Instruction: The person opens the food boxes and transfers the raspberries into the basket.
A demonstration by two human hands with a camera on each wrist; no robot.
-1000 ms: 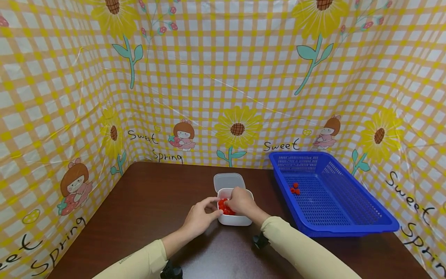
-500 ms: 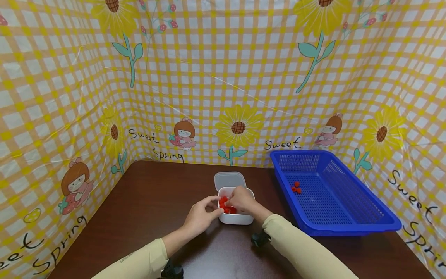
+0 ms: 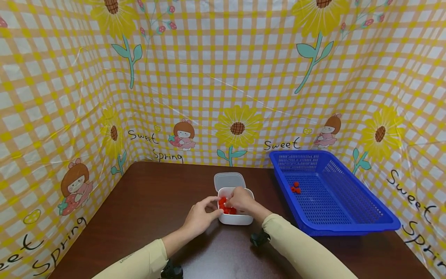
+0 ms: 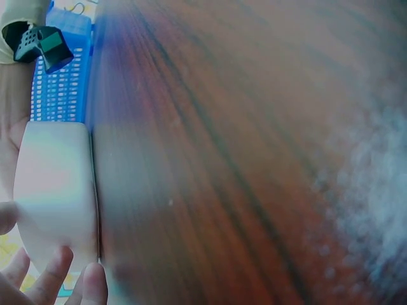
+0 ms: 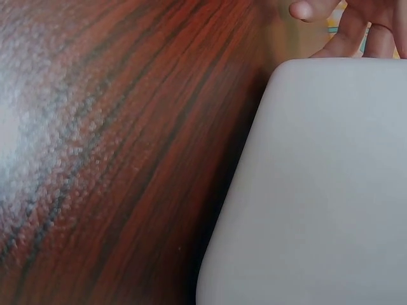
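Note:
In the head view a small white plastic box [image 3: 235,220] stands on the table with its translucent lid [image 3: 229,181] folded back behind it. Small red berry-like pieces [image 3: 229,210] lie in its left part. My left hand [image 3: 199,217] holds the box from the left, thumb at the near corner and fingers farther back; the left wrist view shows its fingers [image 4: 95,283] against the white wall. My right hand [image 3: 241,200] reaches in over the right rim, fingers curled down beside the red pieces. Its fingertips are hidden, so whether it pinches a piece is unclear.
A blue perforated basket [image 3: 334,209] stands at the right, with several red pieces [image 3: 295,188] near its left wall. The dark wooden table [image 3: 153,197] meets a yellow checked cloth [image 3: 202,85] at the back and sides.
The red pieces in the box have shifted under my right hand, whose fingers stay inside. My left hand and the pieces in the basket show no clear change.

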